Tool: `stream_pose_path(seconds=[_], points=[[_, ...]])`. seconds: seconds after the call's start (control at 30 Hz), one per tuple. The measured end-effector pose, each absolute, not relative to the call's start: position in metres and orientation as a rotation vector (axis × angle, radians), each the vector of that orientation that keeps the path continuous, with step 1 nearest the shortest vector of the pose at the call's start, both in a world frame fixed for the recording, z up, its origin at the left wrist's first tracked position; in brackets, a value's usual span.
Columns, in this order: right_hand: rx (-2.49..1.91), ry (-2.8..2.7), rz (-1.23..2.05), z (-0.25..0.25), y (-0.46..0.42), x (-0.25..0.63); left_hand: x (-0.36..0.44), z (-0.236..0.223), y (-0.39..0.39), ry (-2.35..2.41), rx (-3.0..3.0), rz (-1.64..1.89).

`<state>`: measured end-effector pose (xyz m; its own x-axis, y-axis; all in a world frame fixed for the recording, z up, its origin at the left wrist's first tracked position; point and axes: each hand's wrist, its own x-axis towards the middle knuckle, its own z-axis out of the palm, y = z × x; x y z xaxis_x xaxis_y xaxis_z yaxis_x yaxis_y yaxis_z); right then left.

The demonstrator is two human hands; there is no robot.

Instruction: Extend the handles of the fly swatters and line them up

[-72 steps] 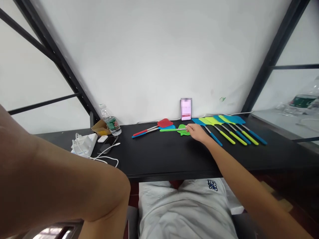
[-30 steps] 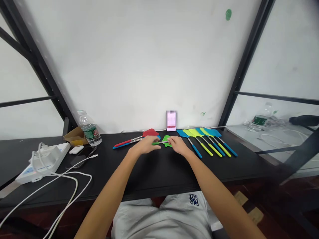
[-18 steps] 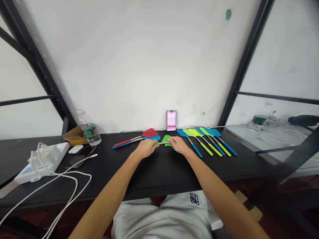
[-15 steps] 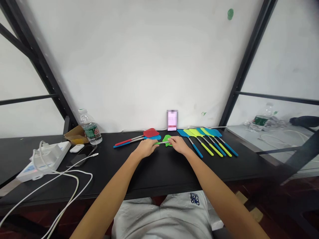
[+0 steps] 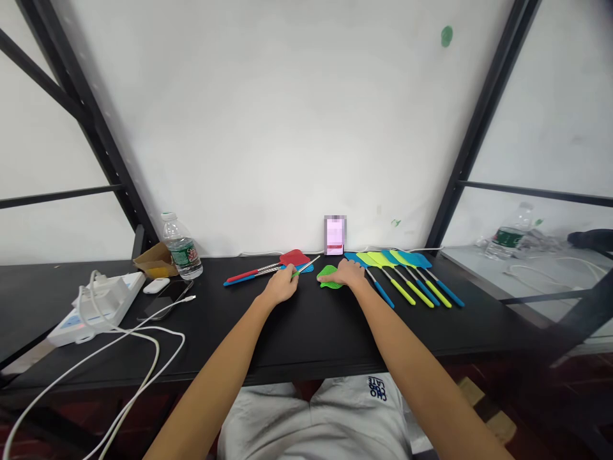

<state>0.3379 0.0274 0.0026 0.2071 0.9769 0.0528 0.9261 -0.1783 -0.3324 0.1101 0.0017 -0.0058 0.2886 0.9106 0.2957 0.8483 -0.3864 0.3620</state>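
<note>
My left hand [image 5: 281, 285] is closed round the green handle [image 5: 297, 272] of a fly swatter, whose thin metal rod [image 5: 312, 262] slants up to the right. A green mesh fly swatter head [image 5: 328, 276] is gripped by my right hand [image 5: 350, 273], the thumb lying across its face. Rod and head are apart. Left of my hands lie a red fly swatter [image 5: 293, 257] and a blue fly swatter [image 5: 245, 279], partly overlapping. On the right, several blue and yellow fly swatters [image 5: 401, 287] lie in an overlapping row, handles towards me.
A phone [image 5: 334, 235] leans on the wall. At left are a water bottle [image 5: 182, 252], a cardboard box [image 5: 156, 262], a white case [image 5: 156, 285], a dark phone [image 5: 167, 300], a power strip [image 5: 103, 313] and loose white cables [image 5: 156, 351]. A metal post [image 5: 472, 134] rises at right.
The rod, held along the green head before, has come away from it. My left hand has tilted the rod upwards; my right hand has shifted further over the head. The view has moved slightly.
</note>
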Motion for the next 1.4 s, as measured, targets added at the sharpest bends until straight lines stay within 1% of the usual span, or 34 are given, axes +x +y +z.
stream_pose_path(seconds=[0.1,0.23,0.37,0.47,0.57,0.8,1.4], points=[[-2.224,-1.829,0.37,0.007,0.031,0.342,0.117,-0.007,-0.002,1.672,2.383,0.698],[-2.127,-1.818,0.454,0.001,0.031,0.35,0.132,-0.009,-0.01,1.653,2.366,0.732],[-1.802,-1.742,0.585,-0.004,0.029,0.367,0.137,-0.007,-0.011,1.509,2.394,0.837],[-1.551,-1.616,0.539,-0.001,0.028,0.382,0.127,-0.004,-0.008,1.481,2.423,0.856],[-1.455,-1.531,0.505,0.006,0.025,0.393,0.115,-0.002,-0.003,1.513,2.442,0.848],[-1.53,-1.487,0.339,0.013,0.02,0.395,0.105,-0.004,0.004,1.433,2.427,0.867],[-1.499,-1.49,0.419,0.01,0.019,0.395,0.107,-0.001,0.0,1.438,2.413,0.879]])
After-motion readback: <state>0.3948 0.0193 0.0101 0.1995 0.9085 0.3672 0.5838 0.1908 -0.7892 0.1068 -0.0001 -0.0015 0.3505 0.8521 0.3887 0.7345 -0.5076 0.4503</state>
